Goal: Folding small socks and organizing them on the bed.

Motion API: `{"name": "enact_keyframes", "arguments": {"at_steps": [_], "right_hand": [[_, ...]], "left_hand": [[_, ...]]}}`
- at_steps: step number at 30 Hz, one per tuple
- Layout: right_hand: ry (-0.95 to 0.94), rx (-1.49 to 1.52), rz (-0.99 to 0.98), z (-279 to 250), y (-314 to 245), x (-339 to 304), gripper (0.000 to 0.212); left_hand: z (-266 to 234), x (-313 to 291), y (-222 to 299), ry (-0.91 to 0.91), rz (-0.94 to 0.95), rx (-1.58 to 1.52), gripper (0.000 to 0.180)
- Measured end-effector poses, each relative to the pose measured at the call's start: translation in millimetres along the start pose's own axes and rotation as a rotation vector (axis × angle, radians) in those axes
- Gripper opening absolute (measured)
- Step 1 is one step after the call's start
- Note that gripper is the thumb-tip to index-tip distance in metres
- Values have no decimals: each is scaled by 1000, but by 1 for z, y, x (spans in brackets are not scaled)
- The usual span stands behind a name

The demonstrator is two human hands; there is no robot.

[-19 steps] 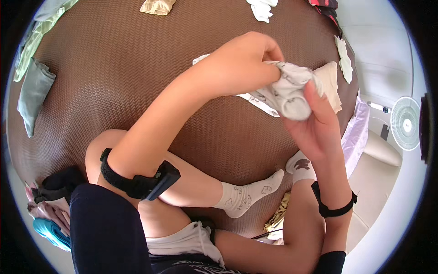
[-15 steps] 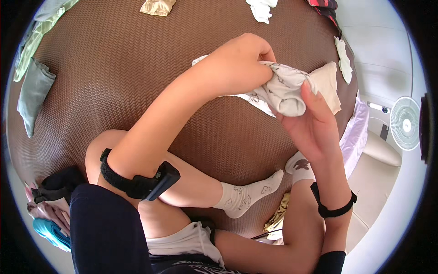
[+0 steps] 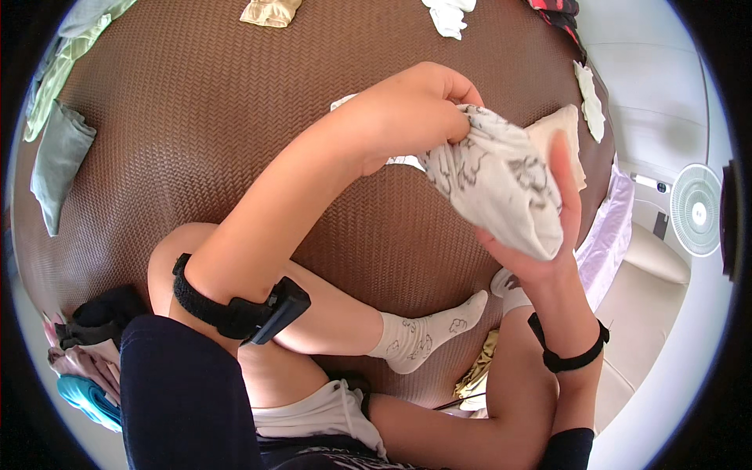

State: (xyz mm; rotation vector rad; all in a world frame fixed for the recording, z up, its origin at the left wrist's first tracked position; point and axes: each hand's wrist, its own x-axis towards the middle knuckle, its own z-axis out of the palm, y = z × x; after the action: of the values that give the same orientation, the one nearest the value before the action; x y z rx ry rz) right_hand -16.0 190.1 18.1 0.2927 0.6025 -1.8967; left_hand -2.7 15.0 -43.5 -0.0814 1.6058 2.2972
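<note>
A white cloth with grey line drawings point(image 3: 505, 184) hangs bunched between my two hands, its near end rounded; I cannot tell what kind of garment it is. My left hand point(image 3: 431, 110) is closed, pinching its upper left edge. My right hand point(image 3: 540, 251) cups its near end from below, thumb along the right side and the other fingers partly hidden beneath. More white fabric point(image 3: 407, 160) shows behind my left hand; whether it joins the held cloth is hidden. A cream folded cloth point(image 3: 560, 141) lies just beyond my right hand.
The brown woven mat point(image 3: 196, 117) bears a grey-green cloth point(image 3: 61, 160) at left, and tan point(image 3: 270, 11) and white cloths point(image 3: 450, 16) at the far edge. Clothes point(image 3: 98, 321) pile near left. Lilac fabric point(image 3: 607, 235) and a white fan point(image 3: 695, 210) stand at right.
The bunched cloth has been turned and drawn out longer toward me. My right hand has shifted down and slightly right; my left hand keeps its pinch almost in place.
</note>
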Motion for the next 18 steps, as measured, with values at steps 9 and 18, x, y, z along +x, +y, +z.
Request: {"name": "enact_keyframes", "arguments": {"at_steps": [9, 18], "right_hand": [[190, -443, -57, 1, -1, 8, 38], [4, -251, -47, -9, 3, 5, 40]], "left_hand": [[1, 5, -7, 11, -43, 49, 14], [1, 7, -16, -43, -31, -24, 15]]}}
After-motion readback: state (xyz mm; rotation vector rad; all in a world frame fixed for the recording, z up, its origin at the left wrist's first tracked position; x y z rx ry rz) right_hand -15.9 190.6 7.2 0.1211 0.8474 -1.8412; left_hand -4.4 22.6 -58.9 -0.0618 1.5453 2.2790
